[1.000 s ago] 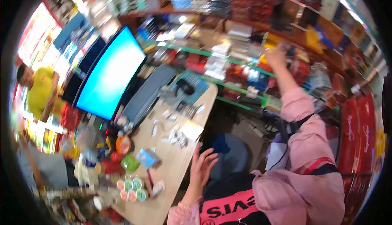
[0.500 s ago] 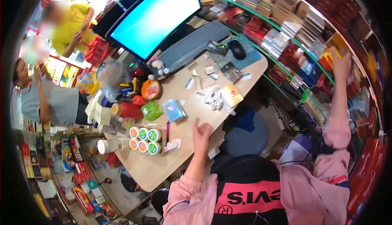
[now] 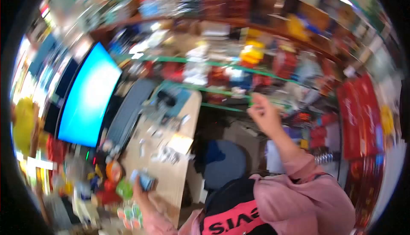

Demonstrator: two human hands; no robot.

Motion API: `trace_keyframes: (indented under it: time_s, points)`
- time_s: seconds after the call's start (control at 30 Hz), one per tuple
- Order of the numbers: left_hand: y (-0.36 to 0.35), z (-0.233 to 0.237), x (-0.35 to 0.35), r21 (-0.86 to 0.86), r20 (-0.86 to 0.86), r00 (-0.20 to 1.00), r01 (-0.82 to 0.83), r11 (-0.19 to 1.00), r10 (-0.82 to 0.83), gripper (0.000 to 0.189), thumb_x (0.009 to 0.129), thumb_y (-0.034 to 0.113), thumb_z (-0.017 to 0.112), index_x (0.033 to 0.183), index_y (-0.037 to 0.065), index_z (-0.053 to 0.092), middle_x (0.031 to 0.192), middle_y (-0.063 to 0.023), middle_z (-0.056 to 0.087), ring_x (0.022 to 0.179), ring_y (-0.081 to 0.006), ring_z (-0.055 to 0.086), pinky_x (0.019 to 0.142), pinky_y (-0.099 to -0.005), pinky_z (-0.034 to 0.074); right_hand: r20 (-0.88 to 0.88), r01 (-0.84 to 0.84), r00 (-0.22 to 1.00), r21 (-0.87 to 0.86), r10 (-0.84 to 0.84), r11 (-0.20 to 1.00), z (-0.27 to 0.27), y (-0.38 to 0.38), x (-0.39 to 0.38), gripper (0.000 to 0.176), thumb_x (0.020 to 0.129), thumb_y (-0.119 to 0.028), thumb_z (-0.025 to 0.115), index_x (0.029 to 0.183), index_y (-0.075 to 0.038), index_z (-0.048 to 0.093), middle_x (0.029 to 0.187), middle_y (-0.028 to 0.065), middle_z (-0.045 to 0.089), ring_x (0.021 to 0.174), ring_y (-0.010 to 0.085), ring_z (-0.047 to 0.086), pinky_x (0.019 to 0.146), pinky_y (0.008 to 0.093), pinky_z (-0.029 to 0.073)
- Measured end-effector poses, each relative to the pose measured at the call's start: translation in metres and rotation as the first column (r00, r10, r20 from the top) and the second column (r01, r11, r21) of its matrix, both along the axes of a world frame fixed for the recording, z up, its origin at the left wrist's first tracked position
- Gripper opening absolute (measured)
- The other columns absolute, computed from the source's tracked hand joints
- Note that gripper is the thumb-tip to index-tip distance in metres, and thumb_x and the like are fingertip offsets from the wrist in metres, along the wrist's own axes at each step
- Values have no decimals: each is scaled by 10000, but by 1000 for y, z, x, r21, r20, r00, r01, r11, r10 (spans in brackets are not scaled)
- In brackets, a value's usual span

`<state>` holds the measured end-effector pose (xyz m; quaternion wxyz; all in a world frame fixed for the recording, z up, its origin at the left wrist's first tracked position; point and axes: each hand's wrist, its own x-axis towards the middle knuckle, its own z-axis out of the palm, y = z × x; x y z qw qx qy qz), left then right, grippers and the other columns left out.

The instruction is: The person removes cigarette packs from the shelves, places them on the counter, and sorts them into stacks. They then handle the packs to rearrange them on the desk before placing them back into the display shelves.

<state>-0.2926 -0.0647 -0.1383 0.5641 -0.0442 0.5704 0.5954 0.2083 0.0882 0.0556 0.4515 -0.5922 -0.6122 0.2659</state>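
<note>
Over the desk (image 3: 166,188) at lower left, my left hand (image 3: 140,191) is at the edge of a small blue pack (image 3: 147,181); its fingers are smeared by motion, and I cannot tell whether it grips the pack. My right hand (image 3: 263,112) is raised in front of the lower glass shelf, its fingers curled together; anything inside is too blurred to make out. A yellow stack (image 3: 252,52) stands on the shelf above it. White scraps (image 3: 167,153) lie on the desk near a pale yellow card (image 3: 180,143).
A lit monitor (image 3: 89,100) and a grey keyboard (image 3: 130,111) stand at the left, with a mouse (image 3: 166,99) behind. A round blue stool (image 3: 224,162) is beside the desk. Red boxes (image 3: 358,115) fill the right side. A person in yellow (image 3: 24,126) is at far left.
The view has swung right and blurred. My right hand has left the yellow items on the shelf and come lower and nearer. My left hand has moved to the blue pack.
</note>
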Motion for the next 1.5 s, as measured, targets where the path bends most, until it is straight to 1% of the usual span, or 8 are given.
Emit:
trace_keyframes:
  time_s: [0.3,0.53,0.7,0.77,1.03,1.17,1.23,1.5]
  points:
    - [35,4,33,-290,-492,842,80,954,-221,428,643,218,677,954,-40,534,832,-124,580,742,-236,583,620,-382,493,53,95,994,7,-95,995,-9,-24,22,388,737,-144,606,1099,-61,493,968,115,580,783,203,580,653,301,479]
    - [18,46,86,-512,-692,-393,-323,796,-605,875,467,380,749,1120,-58,365,937,-199,508,868,-371,508,756,-442,416,95,144,984,46,-148,988,-18,-41,39,370,730,-153,602,1074,-56,505,929,114,583,771,218,587,653,312,472]
    - [3,23,111,-650,-599,-270,-386,654,-754,761,579,355,698,1157,-19,374,939,-150,527,843,-318,533,749,-388,438,90,160,983,27,-162,987,-26,-48,43,369,727,-153,604,1069,-55,507,920,120,584,755,221,594,657,316,471]
    - [-10,-43,63,-615,-470,-558,-348,707,-684,949,699,654,398,1172,-162,292,829,-224,557,681,-369,575,610,-409,492,68,163,984,26,-165,986,-26,-46,43,372,728,-160,606,1071,-55,506,921,122,585,750,222,595,659,319,471]
    - [1,64,90,-386,-714,-571,-162,908,-405,981,551,645,629,1079,-146,390,892,-255,526,771,-352,552,689,-442,464,-22,203,979,23,-203,979,-26,-49,56,386,724,-159,624,1077,-50,513,906,128,596,716,191,605,621,297,484]
    - [39,137,145,140,-685,695,419,897,-218,570,688,254,632,1144,-11,415,958,-117,539,843,-257,547,734,-350,455,-157,121,979,-88,-133,989,-23,-51,50,436,708,-197,666,1080,-28,513,892,129,606,694,157,607,615,276,488]
    - [68,149,186,227,-279,889,428,875,-362,387,737,158,585,1077,10,476,977,-103,549,858,-217,552,738,-320,461,-248,-62,968,-129,28,990,-19,-52,32,505,701,-253,685,1095,-1,495,905,142,599,722,155,603,633,269,483]
    - [181,211,393,397,-189,526,813,425,-829,432,733,186,629,1087,18,446,925,-71,541,796,-165,561,670,-291,477,-712,-217,702,-170,33,961,-6,-32,26,520,761,-333,605,1162,-48,434,923,71,551,792,127,538,587,260,489]
